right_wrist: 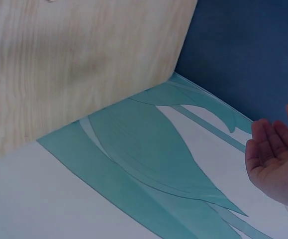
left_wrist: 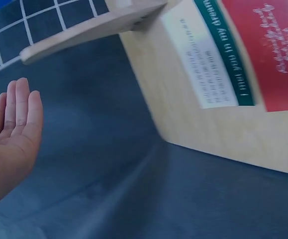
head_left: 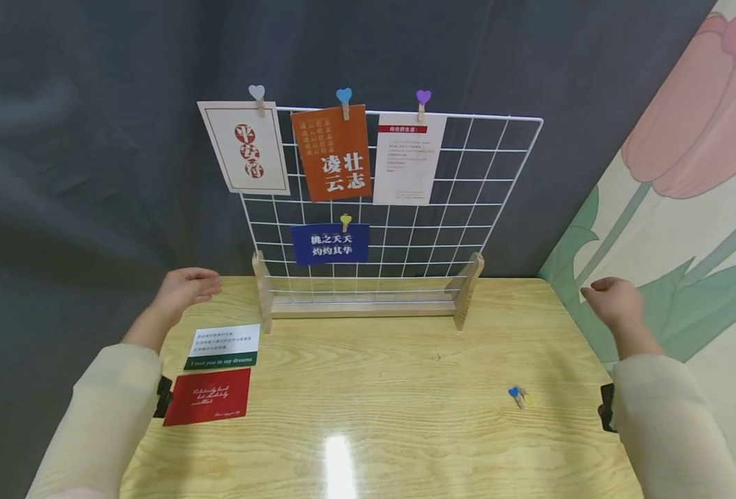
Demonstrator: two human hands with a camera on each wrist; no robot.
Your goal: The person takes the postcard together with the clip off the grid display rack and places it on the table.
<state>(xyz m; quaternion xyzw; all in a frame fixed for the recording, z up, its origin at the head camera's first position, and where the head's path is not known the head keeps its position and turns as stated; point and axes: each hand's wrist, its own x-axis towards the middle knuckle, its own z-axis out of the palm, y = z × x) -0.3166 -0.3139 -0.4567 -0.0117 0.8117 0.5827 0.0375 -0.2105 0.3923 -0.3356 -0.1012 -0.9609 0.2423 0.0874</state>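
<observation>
While my head view shows both hands empty, the left hand (head_left: 184,291) hovers nearest the white card (head_left: 223,346) beside the red card (head_left: 208,396), the right hand (head_left: 612,299) off-table. Left wrist: fingers (left_wrist: 15,112) straight; the card looks thin, light, bendable, so I'd pinch an edge. Right wrist: palm loosely spread.

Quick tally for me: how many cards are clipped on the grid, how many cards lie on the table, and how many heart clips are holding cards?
Cards on the grid: 4
Cards on the table: 2
Heart clips holding cards: 4
Total: 10
</observation>
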